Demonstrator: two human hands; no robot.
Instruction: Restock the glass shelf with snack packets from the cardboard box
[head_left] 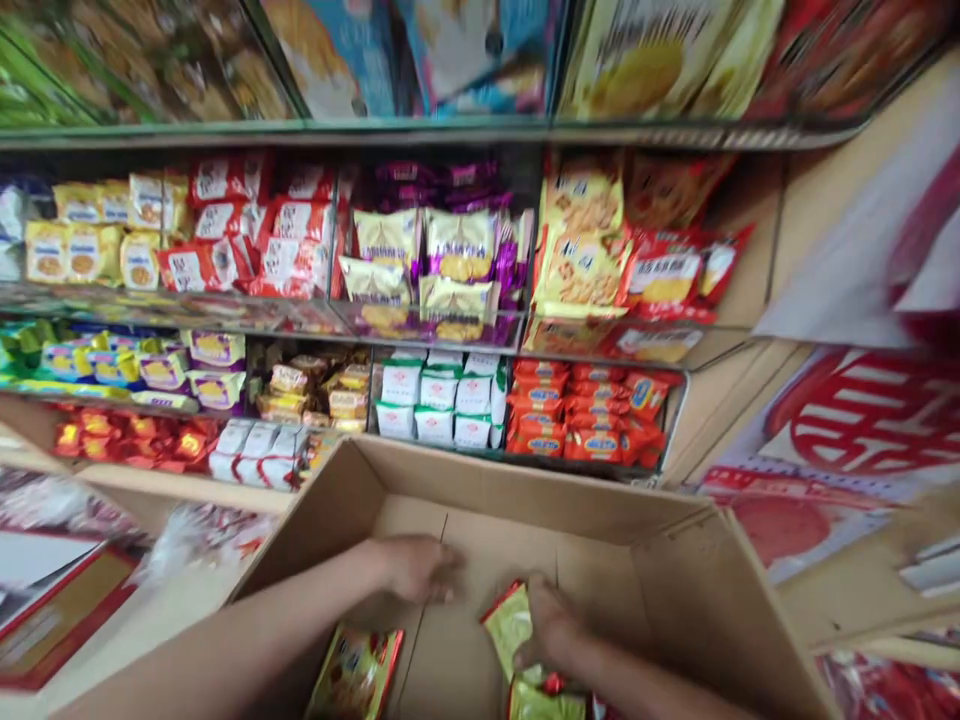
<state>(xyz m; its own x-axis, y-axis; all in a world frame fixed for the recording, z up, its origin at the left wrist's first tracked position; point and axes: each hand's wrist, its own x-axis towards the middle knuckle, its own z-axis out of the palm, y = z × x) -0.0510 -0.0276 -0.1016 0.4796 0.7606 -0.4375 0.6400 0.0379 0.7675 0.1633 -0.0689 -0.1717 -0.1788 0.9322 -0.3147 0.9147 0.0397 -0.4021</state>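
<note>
A large open cardboard box [525, 485] stands below the shelves. Inside it, my right hand [551, 630] has its fingers round the edge of a yellow-green snack packet [508, 622] with red trim. Another packet [546, 702] lies just beneath that hand. To the left, my left hand [421, 568] hovers over the box's bottom with curled fingers; nothing shows in them, though blur hides the fingertips. A yellow and red packet [355, 672] lies below my left forearm.
Shelves with glass dividers [420, 322] hold rows of small snack packs behind the box. Red and white printed bags [862, 420] are at the right. A red-edged carton [67, 610] and clear plastic bags [199, 540] lie at the left.
</note>
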